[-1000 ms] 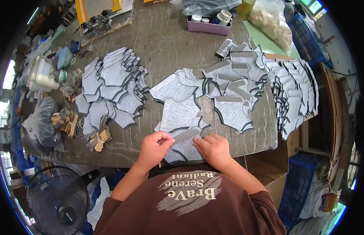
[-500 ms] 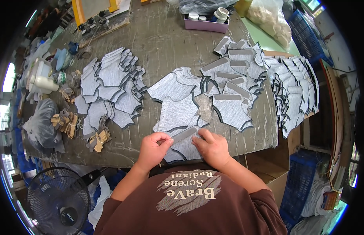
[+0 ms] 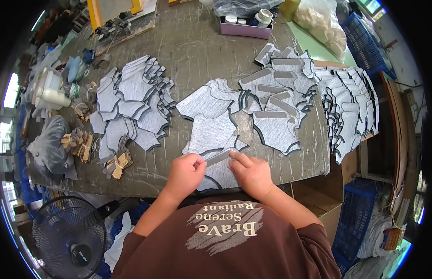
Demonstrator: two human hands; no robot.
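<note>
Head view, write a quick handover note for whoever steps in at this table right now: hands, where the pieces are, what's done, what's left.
Left hand and right hand: both pinch a narrow grey strip over the grey cutout at the table's near edge.
Pieces: cutouts with strips on them lie in the pile beyond the right hand; plain ones are fanned out in the left pile; a long overlapped row runs along the right edge.
Done: the strip-bearing pile, it seems.
Left: this strip looks not yet laid flat; plain cutouts remain.
</note>
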